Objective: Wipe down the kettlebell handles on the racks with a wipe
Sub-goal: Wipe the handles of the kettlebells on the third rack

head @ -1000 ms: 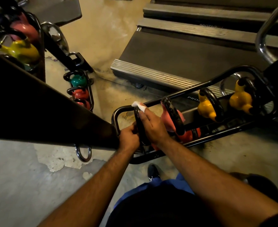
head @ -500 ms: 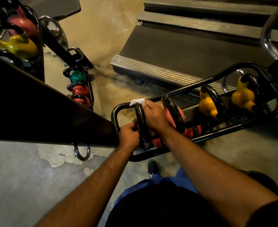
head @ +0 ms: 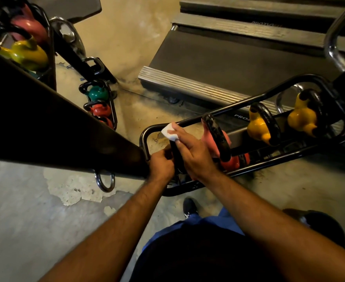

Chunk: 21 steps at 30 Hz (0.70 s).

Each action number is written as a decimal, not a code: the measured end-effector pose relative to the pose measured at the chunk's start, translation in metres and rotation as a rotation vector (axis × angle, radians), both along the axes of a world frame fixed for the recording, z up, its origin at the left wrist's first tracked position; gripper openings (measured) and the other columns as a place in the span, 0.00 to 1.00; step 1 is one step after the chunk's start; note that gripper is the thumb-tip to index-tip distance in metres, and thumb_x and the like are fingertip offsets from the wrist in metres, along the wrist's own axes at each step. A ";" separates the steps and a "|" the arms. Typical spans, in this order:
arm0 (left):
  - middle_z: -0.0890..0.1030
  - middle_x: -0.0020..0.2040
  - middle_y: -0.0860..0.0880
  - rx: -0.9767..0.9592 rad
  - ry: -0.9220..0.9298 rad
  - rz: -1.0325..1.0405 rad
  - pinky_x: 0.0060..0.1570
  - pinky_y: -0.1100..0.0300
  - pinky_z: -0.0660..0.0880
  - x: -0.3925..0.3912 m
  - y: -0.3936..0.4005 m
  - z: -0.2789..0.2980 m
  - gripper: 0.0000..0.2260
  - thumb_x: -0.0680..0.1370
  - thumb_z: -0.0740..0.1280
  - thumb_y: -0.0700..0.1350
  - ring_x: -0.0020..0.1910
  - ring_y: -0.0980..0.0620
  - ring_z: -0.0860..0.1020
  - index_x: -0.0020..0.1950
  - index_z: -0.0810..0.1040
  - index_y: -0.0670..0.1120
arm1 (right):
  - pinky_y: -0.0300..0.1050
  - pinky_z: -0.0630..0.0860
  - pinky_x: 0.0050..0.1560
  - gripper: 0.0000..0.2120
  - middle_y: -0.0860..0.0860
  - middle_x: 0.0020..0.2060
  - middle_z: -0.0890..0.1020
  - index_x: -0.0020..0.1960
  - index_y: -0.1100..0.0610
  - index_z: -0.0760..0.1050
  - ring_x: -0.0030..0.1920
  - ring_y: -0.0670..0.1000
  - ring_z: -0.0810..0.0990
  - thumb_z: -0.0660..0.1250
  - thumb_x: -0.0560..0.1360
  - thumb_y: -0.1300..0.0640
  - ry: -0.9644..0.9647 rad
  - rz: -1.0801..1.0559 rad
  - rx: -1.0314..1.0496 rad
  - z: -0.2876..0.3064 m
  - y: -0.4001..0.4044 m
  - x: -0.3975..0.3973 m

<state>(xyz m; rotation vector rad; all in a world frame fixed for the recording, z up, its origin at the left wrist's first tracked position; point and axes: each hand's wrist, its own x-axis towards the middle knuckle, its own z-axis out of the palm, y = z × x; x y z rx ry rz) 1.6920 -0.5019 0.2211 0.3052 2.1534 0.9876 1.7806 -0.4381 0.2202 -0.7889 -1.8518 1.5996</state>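
A black tubular rack [head: 238,105] runs from the centre to the right and holds a row of kettlebells. My right hand [head: 194,153] presses a white wipe [head: 169,134] onto the top of the nearest black kettlebell handle [head: 176,159]. My left hand [head: 160,164] grips the lower left side of that same handle. Just beyond stands a pink kettlebell [head: 218,139] with a black handle, then two yellow kettlebells [head: 258,127] [head: 301,117]. The nearest kettlebell's body is hidden under my hands.
A dark slanted beam [head: 55,127] crosses the left. Behind it, a lower rack holds green [head: 97,93] and red kettlebells [head: 100,110]; pink and yellow ones [head: 27,54] sit at top left. A treadmill deck [head: 218,64] lies beyond. My shoe [head: 189,206] is on the concrete floor.
My right hand has slid the wipe up along the handle toward its top. The left hand keeps its grip in the same place.
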 end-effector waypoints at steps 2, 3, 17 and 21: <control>0.82 0.46 0.44 0.049 -0.085 0.081 0.59 0.43 0.78 0.002 0.001 0.001 0.09 0.81 0.61 0.38 0.53 0.40 0.81 0.46 0.80 0.44 | 0.45 0.62 0.77 0.18 0.47 0.74 0.69 0.71 0.58 0.75 0.77 0.45 0.65 0.60 0.82 0.62 0.000 0.040 0.068 -0.002 -0.008 0.012; 0.82 0.46 0.43 0.077 -0.122 0.127 0.60 0.42 0.76 0.004 0.002 0.002 0.10 0.81 0.60 0.39 0.54 0.39 0.80 0.47 0.81 0.43 | 0.44 0.62 0.77 0.18 0.48 0.74 0.69 0.71 0.58 0.75 0.77 0.45 0.64 0.61 0.82 0.62 0.002 0.059 0.093 -0.002 -0.012 0.018; 0.84 0.48 0.48 0.029 0.084 -0.124 0.50 0.55 0.80 0.003 -0.004 0.008 0.09 0.77 0.70 0.39 0.49 0.49 0.82 0.57 0.83 0.45 | 0.47 0.78 0.45 0.06 0.48 0.42 0.81 0.47 0.51 0.78 0.44 0.49 0.80 0.63 0.80 0.58 -0.100 -0.278 -0.312 0.015 -0.019 0.031; 0.81 0.45 0.51 0.039 0.115 -0.151 0.41 0.64 0.73 0.006 -0.003 0.013 0.10 0.77 0.68 0.36 0.45 0.53 0.79 0.57 0.83 0.43 | 0.59 0.82 0.52 0.07 0.57 0.42 0.84 0.42 0.54 0.80 0.48 0.63 0.84 0.68 0.78 0.61 -0.149 -0.308 -0.597 0.008 -0.016 0.016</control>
